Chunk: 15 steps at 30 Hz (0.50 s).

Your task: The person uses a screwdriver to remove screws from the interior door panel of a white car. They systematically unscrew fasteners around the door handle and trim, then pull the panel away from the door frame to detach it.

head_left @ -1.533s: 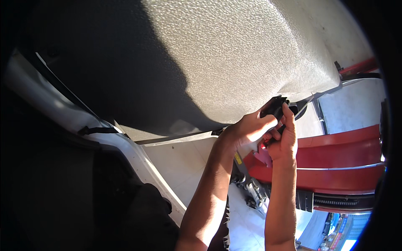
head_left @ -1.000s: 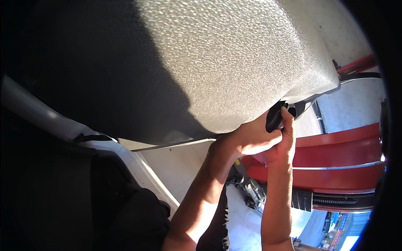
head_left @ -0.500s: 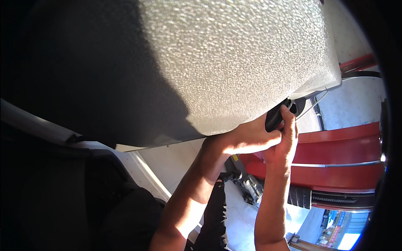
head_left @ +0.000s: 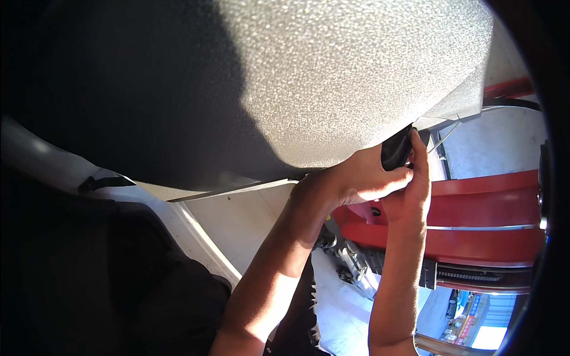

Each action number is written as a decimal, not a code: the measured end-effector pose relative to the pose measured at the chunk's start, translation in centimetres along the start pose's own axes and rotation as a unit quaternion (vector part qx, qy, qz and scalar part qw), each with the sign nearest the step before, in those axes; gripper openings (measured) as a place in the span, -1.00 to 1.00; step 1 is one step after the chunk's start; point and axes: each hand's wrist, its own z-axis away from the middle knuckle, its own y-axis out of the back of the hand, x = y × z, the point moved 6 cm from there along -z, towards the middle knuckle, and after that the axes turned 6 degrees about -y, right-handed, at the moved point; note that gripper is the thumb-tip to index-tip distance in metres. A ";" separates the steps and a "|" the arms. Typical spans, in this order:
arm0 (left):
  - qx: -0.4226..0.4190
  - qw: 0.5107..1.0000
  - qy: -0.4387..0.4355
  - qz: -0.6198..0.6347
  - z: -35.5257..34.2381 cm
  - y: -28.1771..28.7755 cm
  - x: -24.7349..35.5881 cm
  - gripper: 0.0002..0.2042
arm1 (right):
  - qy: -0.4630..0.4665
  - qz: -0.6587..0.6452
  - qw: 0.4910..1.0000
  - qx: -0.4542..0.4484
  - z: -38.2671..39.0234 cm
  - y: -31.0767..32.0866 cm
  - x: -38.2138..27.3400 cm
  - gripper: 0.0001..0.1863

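A large grey textured panel (head_left: 356, 71), which looks like the inner side of a car door, fills the upper view; its left part lies in shadow. Beneath its lower right edge both my hands meet at a smooth black part (head_left: 396, 149) whose kind I cannot make out. My left hand (head_left: 365, 175) is closed around its near side, thumb stretched along the bottom, other fingers hidden behind the part and panel. My right hand (head_left: 412, 184) grips it from the right, one finger raised against its edge. A thin pale wire or rod (head_left: 445, 135) sticks out beyond the panel's corner.
Red metal beams (head_left: 481, 213), looking like a vehicle lift, stand to the right behind my hands. A pale door sill (head_left: 202, 237) runs at lower left beside dark upholstery. Grey metal hardware (head_left: 353, 261) rests low beyond my forearms, above a light floor (head_left: 338, 302).
The view has shifted slightly, and the panel's edge now sits a little differently. My right finger has moved up along the black part, which now shows more of its smooth face.
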 end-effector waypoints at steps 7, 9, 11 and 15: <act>0.005 0.998 0.019 0.067 0.2 -0.2 -0.5 -0.17 | -0.009 0.014 0.999 0.033 -0.7 0.6 0.4 -0.59; -0.005 0.998 0.016 0.062 0.1 -0.1 -0.5 -0.17 | -0.016 0.026 0.997 0.066 -0.6 1.0 0.3 -0.54; -0.007 0.997 0.007 0.081 0.1 0.0 -0.6 -0.17 | -0.037 0.036 0.995 0.089 -0.3 1.2 0.0 -0.54; -0.008 0.992 0.001 0.124 0.1 0.0 -0.8 -0.22 | -0.070 0.047 0.996 0.039 -0.3 1.4 -0.2 -0.73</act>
